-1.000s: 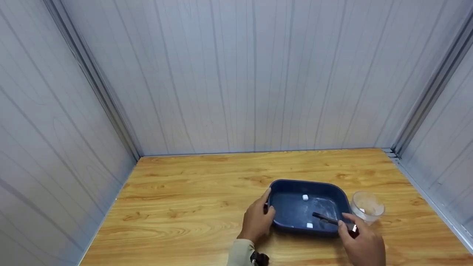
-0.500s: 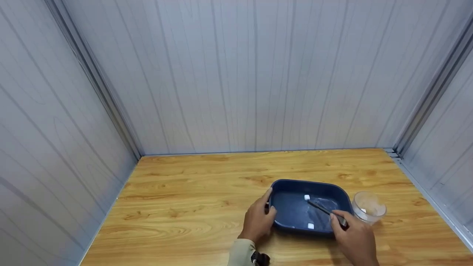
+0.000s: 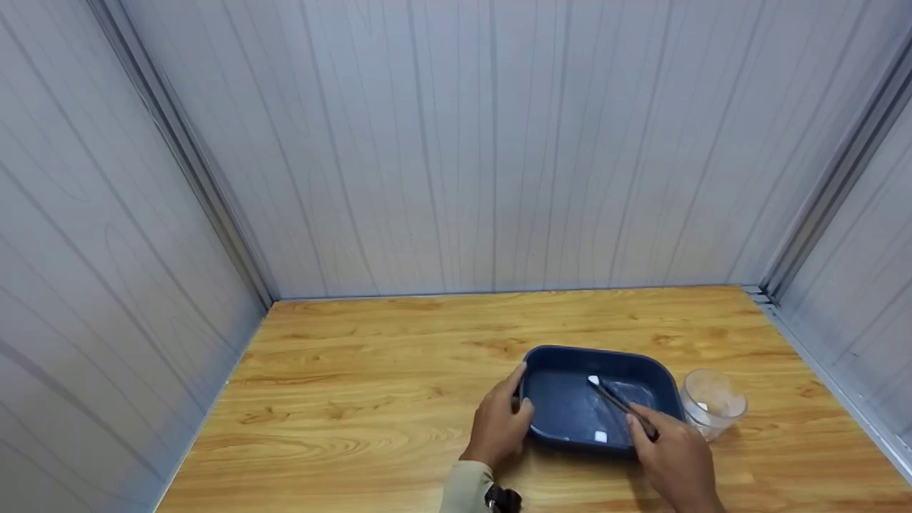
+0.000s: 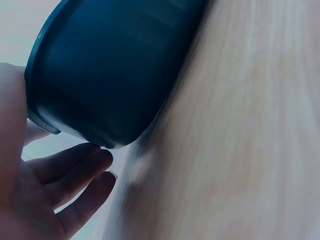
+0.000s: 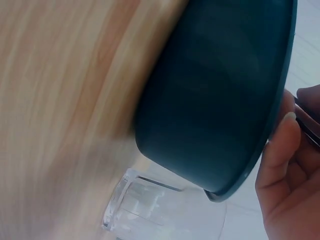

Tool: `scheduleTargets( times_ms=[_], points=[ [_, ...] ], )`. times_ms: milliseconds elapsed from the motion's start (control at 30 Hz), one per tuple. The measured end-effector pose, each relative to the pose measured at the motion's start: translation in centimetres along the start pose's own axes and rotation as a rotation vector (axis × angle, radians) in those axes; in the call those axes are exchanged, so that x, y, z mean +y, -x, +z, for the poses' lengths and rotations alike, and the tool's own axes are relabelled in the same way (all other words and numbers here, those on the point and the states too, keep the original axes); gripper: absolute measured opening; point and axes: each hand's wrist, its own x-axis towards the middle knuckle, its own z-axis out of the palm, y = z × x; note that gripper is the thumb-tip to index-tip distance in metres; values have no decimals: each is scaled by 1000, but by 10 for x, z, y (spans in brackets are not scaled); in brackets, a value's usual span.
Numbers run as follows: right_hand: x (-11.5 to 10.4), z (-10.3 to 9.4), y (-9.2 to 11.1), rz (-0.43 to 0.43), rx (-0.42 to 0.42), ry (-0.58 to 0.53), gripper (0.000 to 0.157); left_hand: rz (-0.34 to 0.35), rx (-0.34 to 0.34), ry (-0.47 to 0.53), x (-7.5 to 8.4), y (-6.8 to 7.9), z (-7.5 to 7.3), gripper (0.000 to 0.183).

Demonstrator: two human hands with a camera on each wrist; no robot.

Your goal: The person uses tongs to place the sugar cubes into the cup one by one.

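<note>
A dark blue rectangular dish (image 3: 559,406) stands on the wooden table, and two white cubes lie inside it. My left hand (image 3: 495,427) holds the dish's left end, thumb at the rim; in the left wrist view its other fingers (image 4: 80,175) reach along the end wall. Over the dish's right side, my right hand (image 3: 673,452) pinches dark tweezers (image 3: 617,400) between thumb and fingers. Their tips are right at the far white cube (image 3: 593,380). The near white cube (image 3: 600,437) sits by the front wall. The right wrist view shows the dish's outer wall (image 5: 215,90).
A clear glass cup (image 3: 723,402) with something small and white in it stands close against the dish's right end. Pale panel walls (image 3: 456,142) close in the wooden table (image 3: 356,399) at the back and both sides.
My right hand has moved left and inward over the dish, bringing the tweezers' tips from mid-dish up to the far white cube. The left hand keeps its hold on the dish.
</note>
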Motion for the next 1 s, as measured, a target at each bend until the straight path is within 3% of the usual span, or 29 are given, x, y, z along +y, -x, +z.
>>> scheduleTargets(
  times_ms=[433,1000],
  points=[
    [-1,10,-2,-40,24,36,20,34,13,-7,-1,0,2,60],
    [0,14,-4,-28,-36,75,22,27,6,15,-1,-1,2,60]
  ],
)
